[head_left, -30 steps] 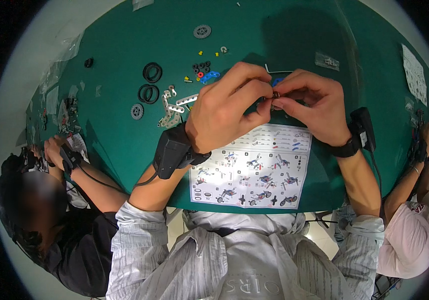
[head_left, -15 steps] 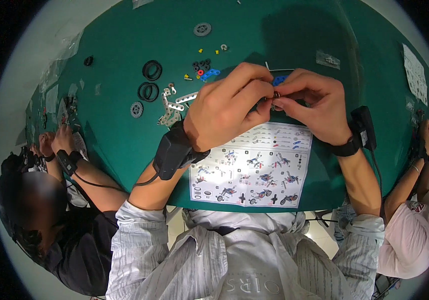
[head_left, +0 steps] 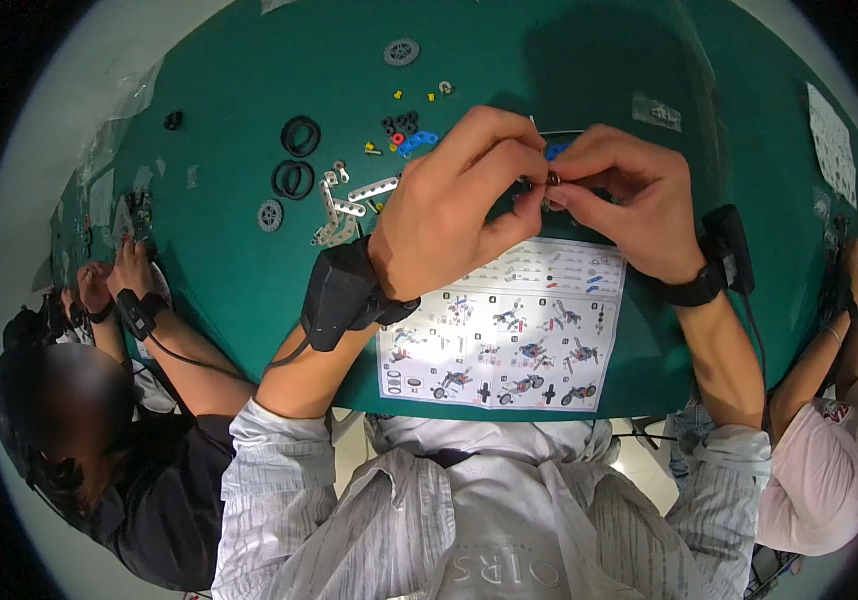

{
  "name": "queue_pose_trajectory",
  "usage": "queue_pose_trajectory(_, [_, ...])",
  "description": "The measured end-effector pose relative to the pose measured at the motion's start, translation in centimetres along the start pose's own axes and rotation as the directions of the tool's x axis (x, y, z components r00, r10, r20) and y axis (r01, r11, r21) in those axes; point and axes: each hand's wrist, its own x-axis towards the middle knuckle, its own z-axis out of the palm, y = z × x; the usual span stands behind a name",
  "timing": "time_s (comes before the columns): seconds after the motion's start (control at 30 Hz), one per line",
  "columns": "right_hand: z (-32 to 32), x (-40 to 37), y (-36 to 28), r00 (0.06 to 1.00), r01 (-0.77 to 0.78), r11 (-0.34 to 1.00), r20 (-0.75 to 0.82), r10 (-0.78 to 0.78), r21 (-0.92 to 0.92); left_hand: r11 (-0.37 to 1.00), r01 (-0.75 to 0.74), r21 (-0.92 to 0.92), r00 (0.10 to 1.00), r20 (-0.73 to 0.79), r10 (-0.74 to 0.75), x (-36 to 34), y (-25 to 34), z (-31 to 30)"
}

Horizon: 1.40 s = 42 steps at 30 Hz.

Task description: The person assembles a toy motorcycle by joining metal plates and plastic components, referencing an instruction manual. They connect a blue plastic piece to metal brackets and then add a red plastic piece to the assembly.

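Note:
My left hand (head_left: 454, 205) and my right hand (head_left: 631, 195) meet above the top of a printed instruction sheet (head_left: 494, 325). Between the fingertips of both is a tiny dark round part with a coppery glint (head_left: 553, 179); the fingers cover most of it. Thumb and forefinger of the right hand pinch it from one side. The left fingers are closed at its other side, and what they grip is largely hidden. A blue piece (head_left: 556, 151) peeks out just behind the fingertips. Left of my left hand lie silver perforated strips (head_left: 373, 189) and a blue curved link (head_left: 417, 144).
Black rubber tyres (head_left: 300, 136) and grey wheels (head_left: 401, 52) lie on the green table, with small black parts (head_left: 399, 124) and yellow bits nearby. A plastic bag of parts (head_left: 657, 112) sits at the back right. People work at both sides.
Both hands stay together at the small part, with the fingers shifting slightly. The view has moved a little, so the table items appear slightly higher and further left.

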Motion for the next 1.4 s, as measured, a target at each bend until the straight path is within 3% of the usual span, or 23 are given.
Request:
queue_pose_trajectory(0.23, [0.18,0.04,0.31,1.0,-0.006,0.999,-0.006,0.006,0.036,0.998,0.063,-0.019,0.998,-0.011,-0.063,-0.31,0.5,0.11])
queue_pose_trajectory(0.67, [0.04,-0.02,0.54,1.0,0.004,1.0,-0.004,-0.004,-0.017,0.999,0.044,0.011,0.998,-0.04,-0.043,-0.36,0.46,0.38])
queue_pose_trajectory(1.4, [0.22,-0.08,0.5,0.998,-0.065,0.996,0.011,0.064,0.057,0.998,-0.001,0.07,0.998,-0.056,0.005,-0.68,0.41,0.84])
